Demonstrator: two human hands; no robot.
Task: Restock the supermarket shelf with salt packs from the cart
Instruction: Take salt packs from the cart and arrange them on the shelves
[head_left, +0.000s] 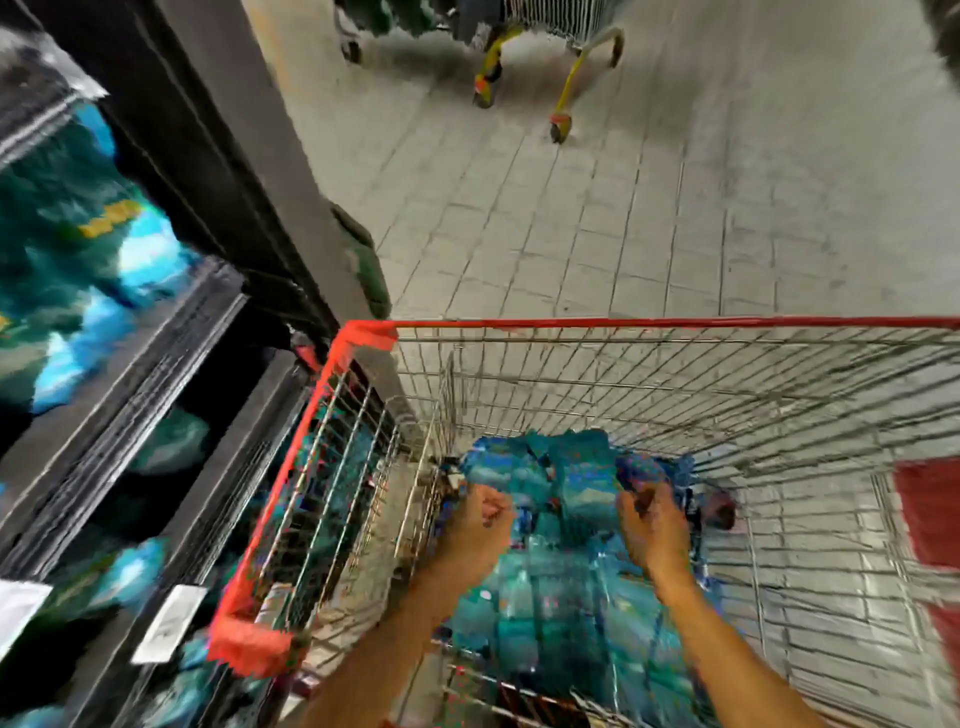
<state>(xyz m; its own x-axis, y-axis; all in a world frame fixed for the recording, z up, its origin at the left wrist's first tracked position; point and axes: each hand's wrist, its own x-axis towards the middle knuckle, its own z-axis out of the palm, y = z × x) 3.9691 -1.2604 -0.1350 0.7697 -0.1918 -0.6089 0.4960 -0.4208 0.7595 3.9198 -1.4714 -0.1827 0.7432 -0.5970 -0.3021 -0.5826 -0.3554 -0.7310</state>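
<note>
While in cart (623, 325), salt packs (566, 499) sit btwn both hands' fingers (631, 501).

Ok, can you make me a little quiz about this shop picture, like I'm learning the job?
1. True or false: both hands, left hand and right hand, are down inside the red-rimmed cart.
2. What colour are the salt packs piled in the cart? A) mostly blue-green B) yellow C) pink
3. Fill in: the shelf with more packs stands on the person's ____ side.

Key:
1. True. The hands are at the pile; blur hides exactly how the fingers sit.
2. A
3. left
</note>
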